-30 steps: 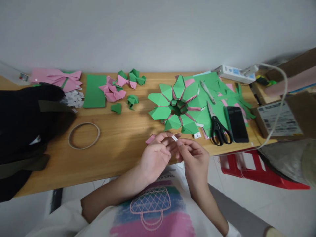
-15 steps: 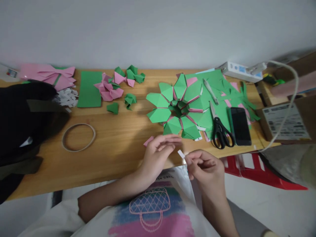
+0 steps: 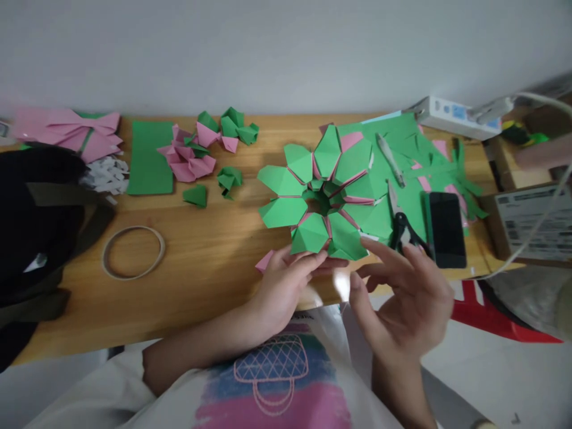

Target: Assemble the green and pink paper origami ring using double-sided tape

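A ring-shaped paper flower [image 3: 308,232] with green petals, pink edges and an open centre lies on the wooden table. My left hand [image 3: 288,283] is at its front edge, thumb by the nearest petals and fingers partly under them, gripping the rim. My right hand [image 3: 406,298] is spread at the front right, its index fingertip touching or very near a petal. Between the hands is a blurred white patch [image 3: 342,285], too smeared to make out. Black-handled scissors [image 3: 401,226] lie just beyond my right fingers, partly covered.
A phone [image 3: 447,229], a cutter knife [image 3: 390,159] and green paper scraps [image 3: 467,179] lie to the right. Leftward are a tape ring [image 3: 106,256], folded pink and green pieces [image 3: 190,164], a green sheet [image 3: 151,158] and a black bag [image 3: 40,208]. A power strip [image 3: 460,116] sits behind.
My left hand has moved forward onto the flower's rim. My right hand has opened and shifted right and forward; the small white strip is no longer between its fingers.
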